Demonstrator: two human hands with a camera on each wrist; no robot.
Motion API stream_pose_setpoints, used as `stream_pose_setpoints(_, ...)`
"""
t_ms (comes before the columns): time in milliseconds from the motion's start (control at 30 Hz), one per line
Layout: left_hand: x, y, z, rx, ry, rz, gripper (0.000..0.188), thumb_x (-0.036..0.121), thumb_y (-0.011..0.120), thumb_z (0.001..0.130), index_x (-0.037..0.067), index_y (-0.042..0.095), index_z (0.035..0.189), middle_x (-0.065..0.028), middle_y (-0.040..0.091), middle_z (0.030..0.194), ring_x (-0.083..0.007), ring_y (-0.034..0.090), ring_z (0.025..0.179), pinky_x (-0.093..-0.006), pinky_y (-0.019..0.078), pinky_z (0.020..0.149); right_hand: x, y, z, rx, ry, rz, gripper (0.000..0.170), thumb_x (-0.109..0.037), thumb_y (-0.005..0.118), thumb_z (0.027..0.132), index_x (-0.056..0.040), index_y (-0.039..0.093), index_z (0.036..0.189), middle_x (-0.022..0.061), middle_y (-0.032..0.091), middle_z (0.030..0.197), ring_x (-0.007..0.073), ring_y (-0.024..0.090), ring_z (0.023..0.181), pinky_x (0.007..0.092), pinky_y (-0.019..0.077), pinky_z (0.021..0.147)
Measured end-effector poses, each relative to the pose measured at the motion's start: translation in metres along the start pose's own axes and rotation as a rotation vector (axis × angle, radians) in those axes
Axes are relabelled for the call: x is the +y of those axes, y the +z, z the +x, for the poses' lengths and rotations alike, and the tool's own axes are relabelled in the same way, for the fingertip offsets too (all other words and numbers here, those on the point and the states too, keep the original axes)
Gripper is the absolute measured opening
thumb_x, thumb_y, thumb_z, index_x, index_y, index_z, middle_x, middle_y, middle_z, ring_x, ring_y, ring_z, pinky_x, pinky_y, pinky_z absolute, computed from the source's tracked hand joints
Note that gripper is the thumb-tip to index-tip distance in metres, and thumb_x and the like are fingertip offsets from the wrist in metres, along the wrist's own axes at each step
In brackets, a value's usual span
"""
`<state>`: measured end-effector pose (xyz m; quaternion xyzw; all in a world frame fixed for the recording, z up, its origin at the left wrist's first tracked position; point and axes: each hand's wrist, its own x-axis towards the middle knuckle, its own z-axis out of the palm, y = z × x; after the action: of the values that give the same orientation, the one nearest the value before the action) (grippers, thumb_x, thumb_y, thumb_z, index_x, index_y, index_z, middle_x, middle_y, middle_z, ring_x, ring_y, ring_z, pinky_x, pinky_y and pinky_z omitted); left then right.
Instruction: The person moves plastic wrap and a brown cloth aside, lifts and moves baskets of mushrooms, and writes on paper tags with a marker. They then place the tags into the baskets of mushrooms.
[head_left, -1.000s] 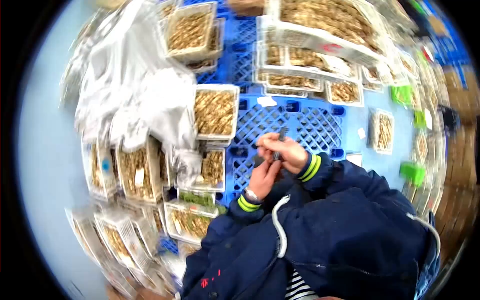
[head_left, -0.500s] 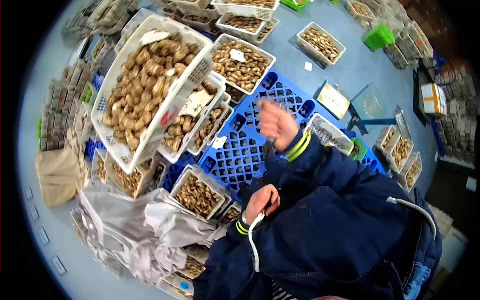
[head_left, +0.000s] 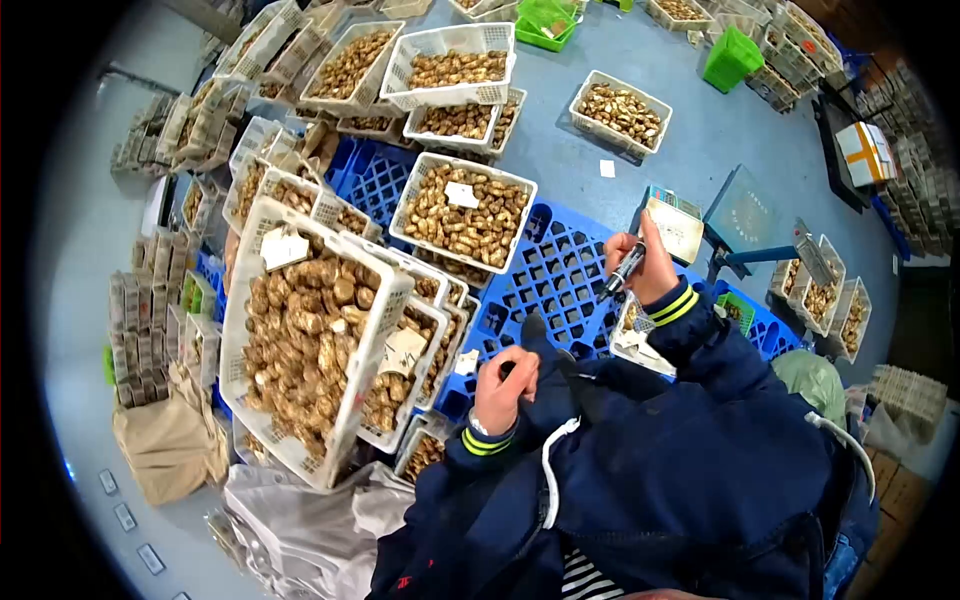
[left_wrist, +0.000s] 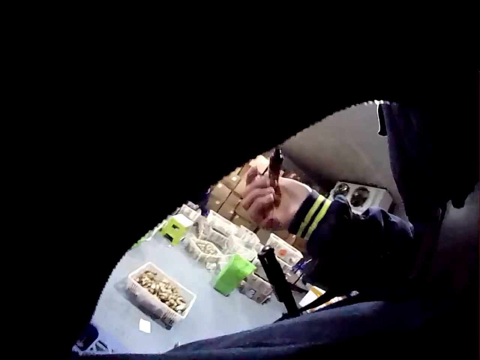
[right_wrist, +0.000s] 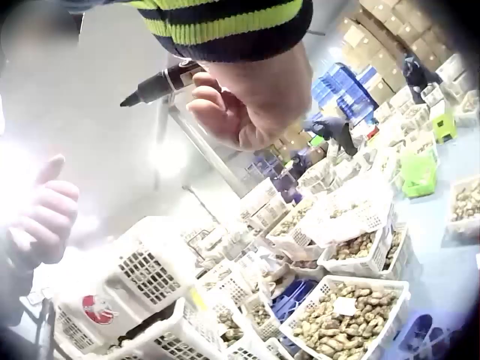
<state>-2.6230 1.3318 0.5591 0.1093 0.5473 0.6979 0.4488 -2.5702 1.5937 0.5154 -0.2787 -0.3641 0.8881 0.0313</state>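
Observation:
My right hand grips a black marker pen over the blue pallet, and its dark end points down and left. The right wrist view shows the marker's tapered black tip sticking out beyond the curled fingers. In the left wrist view the same hand appears beyond dark cloth, the marker upright in it. Lower and to the left, my left hand is curled by the pallet's edge. A small dark piece, apparently the marker cap, shows between its thumb and fingers, mostly hidden.
A tilted white crate of knobbly brown tubers with paper labels stands close left of the left hand. Another filled crate sits on the blue pallet. A platform scale stands to the right; grey cloth lies lower left.
A second ago both hands were together at the marker. They have parted, the right hand moving right with it, and the head view has swung round.

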Motion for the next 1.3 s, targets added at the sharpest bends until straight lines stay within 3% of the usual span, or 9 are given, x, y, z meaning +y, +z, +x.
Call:
stream_pose_setpoints(67, 0.014, 0.001, 0.036, -0.005, -0.023, 0.112, 0.027, 0.016, 0.046, 0.085, 0.004, 0.043, 0.061, -0.0029, 0.044, 0.053, -0.0079, 0.038, 0.044, -0.0204, 0.0306, 0.044, -0.012, -0.010, 0.003, 0.158, -0.077, 0.030, 0.066, -0.062, 0.023, 0.081, -0.0035, 0.055, 0.077, 0.0024, 0.050, 0.053, 0.0143, 0.046, 0.042, 0.0257, 0.0367, 0.038)
stream_pose_setpoints(200, 0.034, 0.029, 0.100, -0.154, -0.052, 0.161, 0.026, 0.021, 0.047, 0.086, 0.005, 0.045, 0.066, 0.0002, 0.046, 0.055, -0.0043, 0.039, 0.046, -0.0188, 0.0321, 0.044, -0.052, -0.026, -0.007, 0.215, -0.118, 0.067, 0.067, -0.062, 0.025, 0.080, -0.0018, 0.055, 0.084, 0.0049, 0.051, 0.055, 0.0145, 0.047, 0.048, 0.0265, 0.0393, 0.046)
stream_pose_setpoints(333, 0.031, 0.061, 0.172, -0.277, -0.176, 0.239, 0.020, 0.023, 0.043, 0.087, 0.006, 0.044, 0.077, -0.0006, 0.046, 0.060, -0.0045, 0.039, 0.047, -0.0175, 0.0331, 0.043, -0.063, -0.083, 0.001, 0.266, -0.130, 0.137, 0.048, -0.047, 0.034, 0.086, -0.0036, 0.053, 0.093, 0.0100, 0.057, 0.067, 0.0136, 0.053, 0.054, 0.0244, 0.0448, 0.053)
stream_pose_setpoints(400, 0.032, 0.076, 0.207, -0.323, -0.199, 0.248, 0.017, 0.022, 0.043, 0.087, 0.006, 0.043, 0.081, 0.0000, 0.045, 0.059, -0.0043, 0.039, 0.046, -0.0172, 0.0323, 0.041, -0.072, -0.099, 0.008, 0.358, -0.170, 0.165, 0.031, -0.037, 0.048, 0.083, -0.0059, 0.051, 0.089, 0.0059, 0.053, 0.063, 0.0116, 0.050, 0.053, 0.0231, 0.0417, 0.051)
stream_pose_setpoints(600, 0.038, 0.145, 0.330, -0.351, -0.258, 0.246, 0.012, 0.017, 0.045, 0.086, 0.006, 0.042, 0.082, 0.0019, 0.039, 0.054, -0.0037, 0.031, 0.038, -0.0174, 0.0263, 0.034, -0.146, -0.196, 0.066, 0.469, -0.283, 0.341, 0.012, -0.021, 0.055, 0.078, -0.0100, 0.050, 0.080, -0.0004, 0.046, 0.055, 0.0112, 0.043, 0.046, 0.0237, 0.0331, 0.043)
stream_pose_setpoints(800, 0.060, 0.200, 0.404, -0.391, -0.271, 0.284, 0.016, 0.017, 0.046, 0.086, 0.003, 0.045, 0.078, 0.0024, 0.038, 0.050, -0.0036, 0.032, 0.037, -0.0183, 0.0273, 0.034, -0.237, -0.214, 0.098, 0.359, -0.330, 0.251, 0.040, -0.042, 0.039, 0.086, -0.0066, 0.051, 0.099, 0.0075, 0.054, 0.063, 0.0113, 0.044, 0.051, 0.0223, 0.0355, 0.048)
stream_pose_setpoints(933, 0.071, 0.217, 0.448, -0.374, -0.288, 0.316, 0.016, 0.017, 0.045, 0.087, 0.003, 0.045, 0.078, 0.0018, 0.038, 0.050, -0.0040, 0.032, 0.039, -0.0178, 0.0276, 0.035, -0.281, -0.225, 0.136, 0.335, -0.320, 0.349, 0.049, -0.046, 0.037, 0.086, -0.0019, 0.046, 0.107, 0.0119, 0.057, 0.074, 0.0121, 0.049, 0.055, 0.0221, 0.0395, 0.049)
stream_pose_setpoints(1100, 0.077, 0.227, 0.528, -0.448, -0.288, 0.330, 0.015, 0.017, 0.044, 0.087, 0.004, 0.044, 0.079, 0.0008, 0.038, 0.052, -0.0047, 0.033, 0.041, -0.0173, 0.0287, 0.037, -0.325, -0.248, 0.182, 0.340, -0.380, 0.422, 0.047, -0.042, 0.039, 0.086, -0.0018, 0.046, 0.108, 0.0121, 0.057, 0.074, 0.0118, 0.052, 0.057, 0.0216, 0.0438, 0.054)
stream_pose_setpoints(1300, 0.050, 0.222, 0.668, -0.504, -0.228, 0.337, 0.011, 0.015, 0.043, 0.087, 0.005, 0.042, 0.083, 0.0010, 0.036, 0.053, -0.0052, 0.030, 0.039, -0.0179, 0.0255, 0.034, -0.332, -0.316, 0.250, 0.396, -0.576, 0.416, 0.030, -0.035, 0.044, 0.085, -0.0070, 0.054, 0.088, 0.0065, 0.053, 0.058, 0.0092, 0.045, 0.045, 0.0190, 0.0335, 0.042)
